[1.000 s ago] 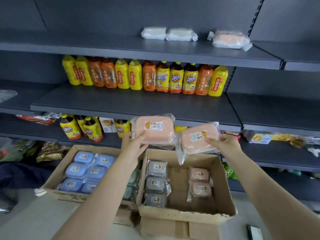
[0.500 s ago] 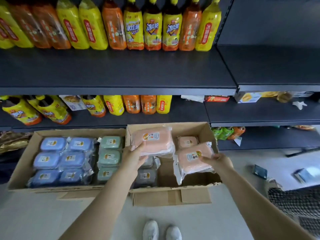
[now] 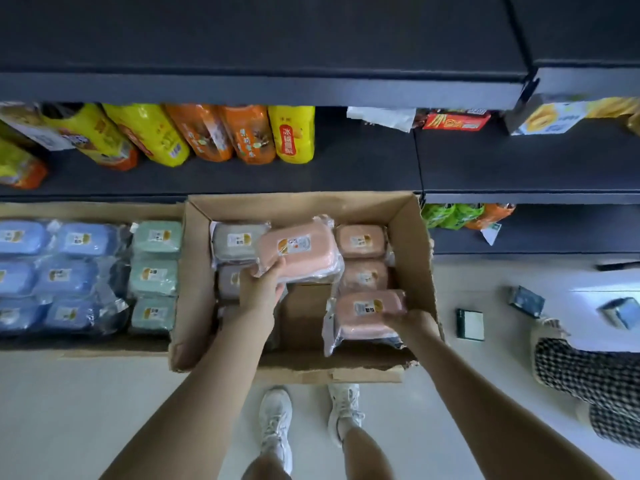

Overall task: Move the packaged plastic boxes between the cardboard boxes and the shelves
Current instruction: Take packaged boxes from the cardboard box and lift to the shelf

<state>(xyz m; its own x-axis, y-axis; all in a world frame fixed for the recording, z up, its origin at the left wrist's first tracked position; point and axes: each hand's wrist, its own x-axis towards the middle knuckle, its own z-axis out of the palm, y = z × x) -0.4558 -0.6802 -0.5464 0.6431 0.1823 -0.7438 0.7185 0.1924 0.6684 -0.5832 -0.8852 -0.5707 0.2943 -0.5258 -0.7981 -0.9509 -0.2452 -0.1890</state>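
Note:
An open cardboard box sits on the floor in front of the shelves. My left hand grips a wrapped pink plastic box, tilted above the box's middle. My right hand holds a second wrapped pink box low in the near right corner of the cardboard box. Two more pink boxes lie behind it, and grey boxes lie along the left side. A second cardboard box to the left holds blue boxes and green boxes.
Dark shelves rise behind the boxes, with yellow and orange drink bottles on the lower one. Snack packets lie at right. Small packets and a checked bag lie on the floor at right. My shoes stand near the box.
Both hands have come down from shelf height into the right cardboard box with the pink boxes. The right one now sits low in the near right corner. My view tilted downward.

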